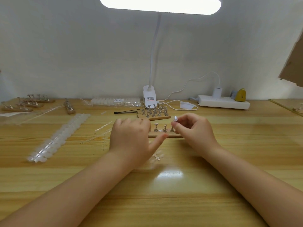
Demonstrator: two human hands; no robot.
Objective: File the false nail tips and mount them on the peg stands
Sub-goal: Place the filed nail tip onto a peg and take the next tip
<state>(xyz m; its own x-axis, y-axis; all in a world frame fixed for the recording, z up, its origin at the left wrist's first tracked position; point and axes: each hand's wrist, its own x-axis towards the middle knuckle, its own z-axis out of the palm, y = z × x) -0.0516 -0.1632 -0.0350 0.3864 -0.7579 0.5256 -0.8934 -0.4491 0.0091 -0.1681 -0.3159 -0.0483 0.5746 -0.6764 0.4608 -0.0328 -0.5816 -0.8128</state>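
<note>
Clear nail tip (175, 118) in rt hand (193, 130)

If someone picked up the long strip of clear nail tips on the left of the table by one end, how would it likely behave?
The strip of nail tips looks like thin translucent plastic, so it is probably very light. It is long and narrow and already curves slightly on the table, so it would likely sag or flex. Tips joined along a thin spine might snap off.

Both forearms reach forward — left hand (131, 138) palm-down, fingers relaxed; right hand (195, 128) fingers curled, pinching.
</note>
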